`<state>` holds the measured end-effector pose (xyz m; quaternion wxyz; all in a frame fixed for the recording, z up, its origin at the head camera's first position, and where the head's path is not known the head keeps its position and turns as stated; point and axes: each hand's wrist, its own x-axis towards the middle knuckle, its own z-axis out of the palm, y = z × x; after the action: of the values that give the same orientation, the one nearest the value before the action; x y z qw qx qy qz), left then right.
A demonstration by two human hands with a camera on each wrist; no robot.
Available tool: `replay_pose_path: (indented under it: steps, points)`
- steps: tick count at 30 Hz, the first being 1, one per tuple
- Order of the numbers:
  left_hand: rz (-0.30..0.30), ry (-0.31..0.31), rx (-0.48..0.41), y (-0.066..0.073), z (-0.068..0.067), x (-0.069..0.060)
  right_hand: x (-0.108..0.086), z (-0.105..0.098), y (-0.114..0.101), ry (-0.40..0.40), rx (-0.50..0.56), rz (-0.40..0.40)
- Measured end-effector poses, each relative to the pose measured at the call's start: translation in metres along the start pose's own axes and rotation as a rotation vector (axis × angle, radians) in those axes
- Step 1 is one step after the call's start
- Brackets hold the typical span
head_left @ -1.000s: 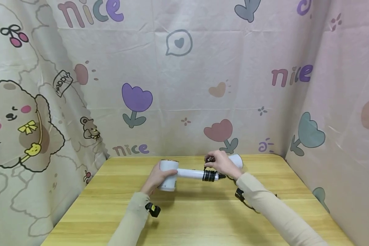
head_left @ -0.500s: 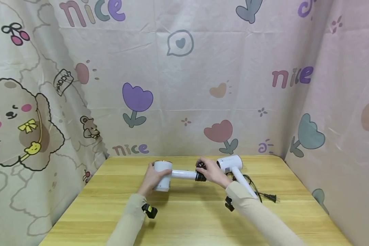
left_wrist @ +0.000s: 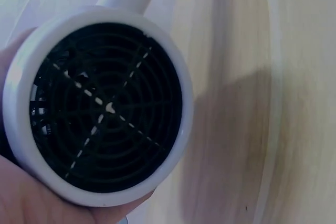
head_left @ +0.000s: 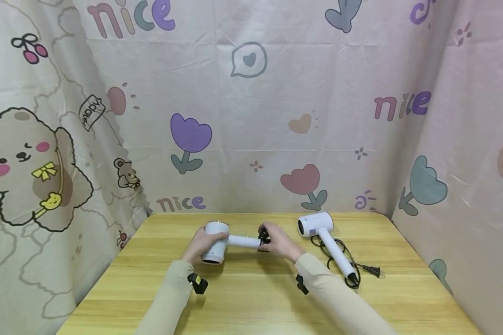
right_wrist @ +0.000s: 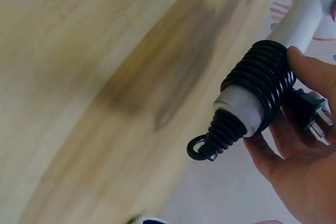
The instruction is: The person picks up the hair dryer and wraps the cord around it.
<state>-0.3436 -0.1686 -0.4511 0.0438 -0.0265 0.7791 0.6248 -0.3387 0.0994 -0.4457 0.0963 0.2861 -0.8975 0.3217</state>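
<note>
A white hair dryer (head_left: 215,249) is held level above the table between both hands. My left hand (head_left: 202,243) grips its barrel; in the left wrist view the round black intake grille (left_wrist: 113,124) faces the camera. Around the lower handle, the black power cord (right_wrist: 258,74) is wound in a tight coil. My right hand (head_left: 278,242) holds that coiled part, thumb on one side and fingers on the other. The two-pin plug (right_wrist: 304,109) lies by the right fingers, against the coil. Part of the handle end is hidden by the right hand in the head view.
On the right of the wooden table (head_left: 251,298) lies a second white hair dryer (head_left: 333,244), its handle toward the front right. Its black cord (head_left: 347,251) is loose around it, with the plug (head_left: 375,271) at the right. A patterned curtain (head_left: 243,121) encloses the back and sides.
Both hands have moved left and slightly nearer with the held dryer. My right hand has gone from pinching the cord's plug end to holding the coil. The second dryer is now uncovered.
</note>
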Motion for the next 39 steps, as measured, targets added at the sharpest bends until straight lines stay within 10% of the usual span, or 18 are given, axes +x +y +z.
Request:
replay_pose_path:
  steps: [11,28,39]
  points:
    - [-0.057,-0.029,0.062,-0.010,-0.006,0.008,0.000,0.015,0.009,-0.005,-0.018,0.081]
    - [-0.027,0.216,0.419,-0.014,0.000,0.022,0.008,0.028,0.017,0.012,0.026,0.188]
    - [0.037,0.261,0.533,-0.012,0.001,0.020,0.005,0.025,0.017,0.032,0.078,0.280]
